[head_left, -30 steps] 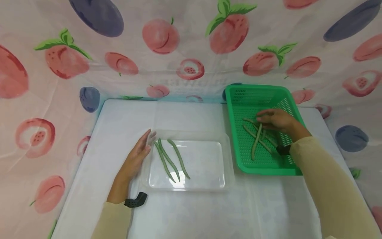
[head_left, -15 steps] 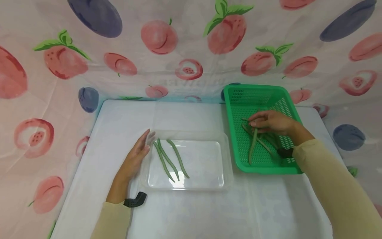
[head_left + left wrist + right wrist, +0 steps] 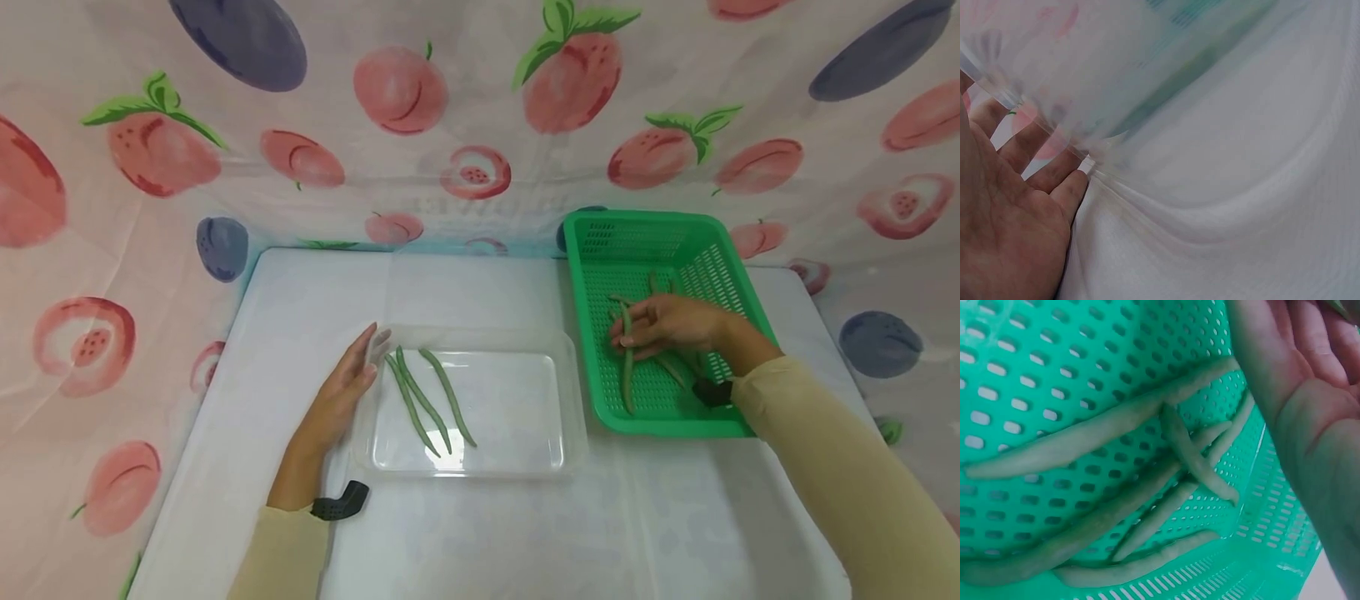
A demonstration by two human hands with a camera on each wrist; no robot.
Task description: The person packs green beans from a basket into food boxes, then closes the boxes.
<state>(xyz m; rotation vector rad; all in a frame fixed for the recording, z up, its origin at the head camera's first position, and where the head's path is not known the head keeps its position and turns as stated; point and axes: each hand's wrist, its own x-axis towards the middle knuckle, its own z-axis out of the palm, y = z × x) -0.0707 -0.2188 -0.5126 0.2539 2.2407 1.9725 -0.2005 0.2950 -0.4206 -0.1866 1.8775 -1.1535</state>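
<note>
My left hand (image 3: 341, 396) rests against the left wall of a clear plastic container (image 3: 517, 408); its fingers lie along the outside, as the left wrist view also shows. Inside that container are three green beans (image 3: 447, 392), set lengthwise toward me. Over the green basket (image 3: 675, 429) at right, my right hand (image 3: 671, 323) pinches a green bean (image 3: 627, 387) between thumb and fingers, its lower end pointing toward me. Several other beans (image 3: 1079, 444) lie crossed on the basket floor in the right wrist view, where the pinched bean's grip is out of sight.
Both containers stand on a white-covered table (image 3: 480, 542), the basket right of the clear one with a narrow gap between. A fruit-print curtain (image 3: 480, 108) hangs behind and at the sides. A black wrist device (image 3: 341, 502) sits on the left wrist.
Within the basket my right hand has shifted left and slightly toward me, and has taken hold of a green bean. My left hand and the three beans have stayed put.
</note>
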